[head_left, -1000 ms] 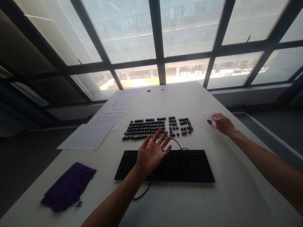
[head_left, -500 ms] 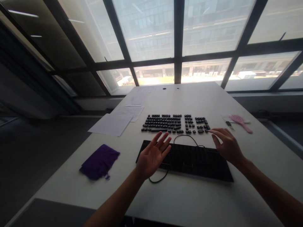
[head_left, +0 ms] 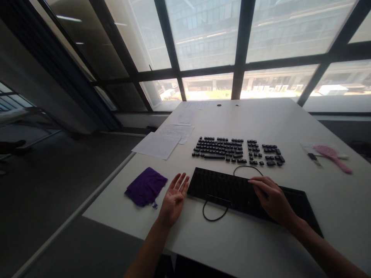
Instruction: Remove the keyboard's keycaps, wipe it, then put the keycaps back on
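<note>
All keycaps [head_left: 232, 150] appear off the keyboard [head_left: 220, 187], laid in rows beyond it on the desk [head_left: 261, 239]; none refitted. Right hand [head_left: 272, 199] rests on the keyboard, fingers flat; left hand [head_left: 173, 199] open beside it, empty.

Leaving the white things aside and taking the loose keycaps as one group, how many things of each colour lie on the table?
Black: 3 (keyboard, group of keycaps, small tool)
Purple: 1 (cloth)
Pink: 1 (brush)
Total: 5
</note>
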A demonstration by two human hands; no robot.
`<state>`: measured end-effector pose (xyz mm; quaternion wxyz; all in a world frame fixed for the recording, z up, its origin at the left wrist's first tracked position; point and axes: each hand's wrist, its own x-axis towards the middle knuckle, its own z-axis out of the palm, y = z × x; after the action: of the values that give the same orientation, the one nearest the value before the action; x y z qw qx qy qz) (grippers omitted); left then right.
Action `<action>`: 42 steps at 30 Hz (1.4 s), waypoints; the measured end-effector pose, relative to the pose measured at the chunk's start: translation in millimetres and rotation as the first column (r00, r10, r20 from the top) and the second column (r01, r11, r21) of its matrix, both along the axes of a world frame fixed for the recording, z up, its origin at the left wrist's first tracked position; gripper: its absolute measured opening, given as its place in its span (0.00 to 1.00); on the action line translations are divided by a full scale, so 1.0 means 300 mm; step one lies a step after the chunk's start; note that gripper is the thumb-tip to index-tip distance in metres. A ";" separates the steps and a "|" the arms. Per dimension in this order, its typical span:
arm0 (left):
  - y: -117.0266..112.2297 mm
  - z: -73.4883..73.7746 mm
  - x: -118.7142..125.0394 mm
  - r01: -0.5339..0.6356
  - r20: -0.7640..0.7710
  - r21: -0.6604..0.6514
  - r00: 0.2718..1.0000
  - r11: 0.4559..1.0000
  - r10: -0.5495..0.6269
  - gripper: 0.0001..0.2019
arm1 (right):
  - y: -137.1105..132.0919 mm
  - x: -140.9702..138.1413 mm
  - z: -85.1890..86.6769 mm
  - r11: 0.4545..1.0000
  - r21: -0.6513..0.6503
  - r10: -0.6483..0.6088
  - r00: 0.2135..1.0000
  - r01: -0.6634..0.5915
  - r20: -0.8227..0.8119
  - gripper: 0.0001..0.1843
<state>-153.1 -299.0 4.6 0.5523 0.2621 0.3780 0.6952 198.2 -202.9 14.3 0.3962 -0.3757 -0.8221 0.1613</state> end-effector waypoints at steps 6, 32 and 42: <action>-0.024 -0.004 -0.030 -0.032 0.016 0.015 0.999 0.999 0.032 0.40 | 0.000 0.022 -0.021 0.998 -0.046 -0.045 0.999 0.044 -0.018 0.10; -0.071 -0.025 -0.096 -0.433 -0.469 -0.156 0.824 0.888 0.319 0.19 | -0.020 -0.008 -0.135 0.994 0.073 0.042 0.925 -0.075 0.378 0.23; -0.008 -0.044 -0.541 -0.587 -0.958 -0.014 -0.225 0.810 -0.179 0.38 | -0.022 -0.013 -0.103 0.996 0.089 0.000 0.970 -0.022 0.245 0.23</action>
<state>-315.4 -301.5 -8.5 -0.0321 0.4725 0.8578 0.1999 194.4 -209.5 -16.8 0.3078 -0.3699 -0.8731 0.0786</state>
